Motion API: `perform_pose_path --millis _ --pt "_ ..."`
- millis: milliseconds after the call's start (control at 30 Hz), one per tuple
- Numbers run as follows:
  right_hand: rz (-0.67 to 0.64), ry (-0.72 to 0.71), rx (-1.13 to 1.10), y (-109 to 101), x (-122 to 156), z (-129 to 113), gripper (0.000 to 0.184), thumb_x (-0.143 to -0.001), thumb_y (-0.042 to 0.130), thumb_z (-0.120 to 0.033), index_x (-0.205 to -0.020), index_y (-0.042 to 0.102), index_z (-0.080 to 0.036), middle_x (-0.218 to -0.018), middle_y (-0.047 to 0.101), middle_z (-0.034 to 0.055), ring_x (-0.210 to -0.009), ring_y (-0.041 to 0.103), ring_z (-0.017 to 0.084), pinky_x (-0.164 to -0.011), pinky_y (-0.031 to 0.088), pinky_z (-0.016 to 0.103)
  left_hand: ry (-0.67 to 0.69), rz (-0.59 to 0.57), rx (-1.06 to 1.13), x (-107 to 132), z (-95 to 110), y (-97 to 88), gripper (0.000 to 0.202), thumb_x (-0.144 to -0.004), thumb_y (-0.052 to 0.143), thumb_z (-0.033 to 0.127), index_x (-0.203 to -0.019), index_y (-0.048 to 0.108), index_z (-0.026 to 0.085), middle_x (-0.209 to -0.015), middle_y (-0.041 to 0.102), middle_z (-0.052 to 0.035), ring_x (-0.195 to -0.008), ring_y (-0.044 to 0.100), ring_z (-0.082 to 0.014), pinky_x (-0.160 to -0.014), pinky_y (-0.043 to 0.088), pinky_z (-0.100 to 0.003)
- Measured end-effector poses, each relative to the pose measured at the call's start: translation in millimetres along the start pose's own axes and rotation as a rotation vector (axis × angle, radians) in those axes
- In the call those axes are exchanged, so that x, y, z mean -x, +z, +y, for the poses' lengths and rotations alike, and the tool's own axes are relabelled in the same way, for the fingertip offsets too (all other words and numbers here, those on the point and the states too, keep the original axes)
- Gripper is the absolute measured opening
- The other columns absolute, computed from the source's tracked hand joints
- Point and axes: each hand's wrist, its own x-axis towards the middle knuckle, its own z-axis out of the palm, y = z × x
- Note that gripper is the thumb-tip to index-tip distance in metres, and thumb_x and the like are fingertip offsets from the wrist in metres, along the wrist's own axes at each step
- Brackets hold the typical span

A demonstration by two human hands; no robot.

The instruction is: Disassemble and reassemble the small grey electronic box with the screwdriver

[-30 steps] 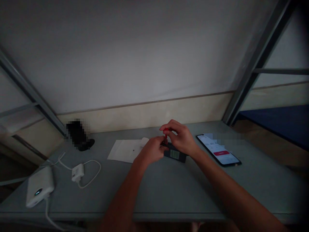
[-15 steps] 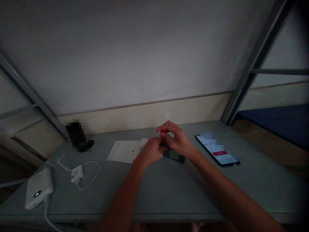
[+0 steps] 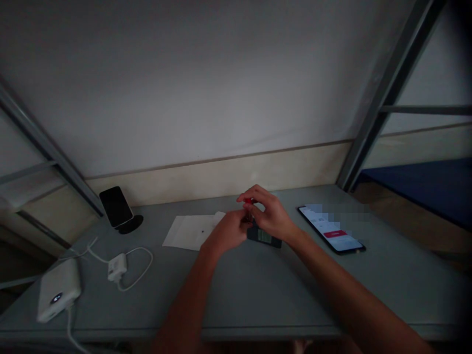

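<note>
Both hands meet over the middle of the desk. My right hand (image 3: 271, 212) pinches a small object with a red top (image 3: 248, 201) between thumb and fingers; its lower part is hidden. Just below and to the left, my left hand (image 3: 227, 229) has its fingers curled in against the same spot, and what they grip is covered. Under the hands lies a dark flat rectangular thing (image 3: 263, 237) with a greyish-green panel, partly hidden. A white paper sheet (image 3: 186, 231) with a tiny dark speck on it lies left of my left hand.
A smartphone (image 3: 332, 231) with a lit screen lies at the right. On the left are a dark-screened phone on a stand (image 3: 116, 206), a white adapter with a cable (image 3: 117, 267) and a white power bank (image 3: 59, 290). Metal posts (image 3: 381, 103) and a wall border the grey desk (image 3: 258, 295).
Hardly anything differs. The whole view has shifted very slightly, and both hands keep the same hold around the red-topped object.
</note>
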Motion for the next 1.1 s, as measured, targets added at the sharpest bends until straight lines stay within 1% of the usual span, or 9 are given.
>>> perform_pose_path --millis 133,267,500,600,700,800,900,967,1100 --pt "-0.042 0.089 -0.108 3 1 0 0.032 -0.087 0.047 -0.010 -0.105 0.070 -0.023 -0.084 0.064 0.0028 -0.074 0.061 0.015 -0.070 0.051 0.029 -0.023 0.016 -0.099 -2 -2 8.7 0.016 -0.084 0.050 0.008 -0.092 0.060 0.016 -0.092 0.070 -0.0095 -0.084 0.065 -0.0223 -0.077 0.049 -0.032" --pt "-0.082 0.209 -0.293 3 2 -1 0.031 -0.091 0.049 -0.019 -0.116 0.066 -0.023 -0.093 0.067 0.0039 -0.073 0.062 0.014 -0.064 0.054 0.027 0.021 0.037 -0.146 -1 -4 11.9 0.019 -0.087 0.046 0.009 -0.100 0.058 0.016 -0.104 0.068 -0.0124 -0.092 0.064 -0.0236 -0.084 0.048 -0.035" --pt "0.168 0.173 -0.395 -2 -2 15 0.023 -0.091 0.058 -0.028 -0.112 0.065 -0.022 -0.091 0.066 0.0037 -0.078 0.063 0.015 -0.078 0.055 0.034 0.042 0.040 -0.040 1 -4 7.7 0.013 -0.096 0.042 0.016 -0.097 0.056 0.018 -0.093 0.063 -0.0064 -0.086 0.060 -0.0194 -0.080 0.046 -0.031" --pt "0.296 0.184 -0.426 -7 -4 30 0.023 -0.089 0.061 -0.030 -0.111 0.064 -0.024 -0.090 0.065 0.0029 -0.076 0.063 0.016 -0.077 0.055 0.035 0.050 0.092 0.025 -1 -8 4.0 0.015 -0.097 0.041 0.017 -0.100 0.056 0.018 -0.095 0.063 -0.0059 -0.090 0.059 -0.0178 -0.084 0.046 -0.030" --pt "0.370 0.199 -0.446 -10 -5 44 0.024 -0.089 0.063 -0.032 -0.111 0.064 -0.023 -0.088 0.064 0.0024 -0.075 0.063 0.016 -0.075 0.055 0.035 0.020 0.220 -0.003 0 -17 -13.5 0.016 -0.098 0.040 0.017 -0.098 0.056 0.017 -0.097 0.063 -0.0061 -0.093 0.059 -0.0169 -0.087 0.046 -0.030" --pt "0.410 0.222 -0.453 -12 -4 54 0.026 -0.088 0.064 -0.034 -0.111 0.064 -0.023 -0.087 0.064 0.0024 -0.074 0.063 0.016 -0.074 0.054 0.035 -0.196 0.248 -0.147 13 -25 -44.1 0.017 -0.098 0.045 0.017 -0.089 0.060 0.015 -0.092 0.063 -0.0064 -0.091 0.060 -0.0179 -0.088 0.049 -0.032" --pt "0.428 0.249 -0.459 -13 -3 60 0.027 -0.087 0.065 -0.034 -0.111 0.064 -0.023 -0.088 0.065 0.0022 -0.073 0.063 0.015 -0.074 0.054 0.035 -0.435 0.205 -0.178 34 -27 -70.4 0.025 -0.096 0.058 0.031 -0.114 0.063 0.014 -0.114 0.064 -0.0091 -0.102 0.064 -0.0224 -0.089 0.055 -0.039" --pt "0.440 0.260 -0.483 -14 -3 61 0.027 -0.086 0.067 -0.033 -0.110 0.065 -0.022 -0.087 0.065 0.0018 -0.073 0.062 0.015 -0.073 0.053 0.034 -0.475 0.210 -0.181 48 -26 -79.2 0.036 -0.095 0.060 0.036 -0.125 0.059 0.016 -0.125 0.061 -0.0099 -0.107 0.063 -0.0244 -0.090 0.056 -0.044" --pt "0.455 0.278 -0.529 -15 -3 62 0.027 -0.083 0.070 -0.031 -0.108 0.066 -0.021 -0.086 0.065 0.0011 -0.071 0.061 0.014 -0.073 0.052 0.033 -0.506 0.205 -0.177 61 -25 -82.4 0.035 -0.096 0.060 0.036 -0.125 0.059 0.016 -0.126 0.061 -0.0103 -0.108 0.063 -0.0239 -0.091 0.056 -0.044"
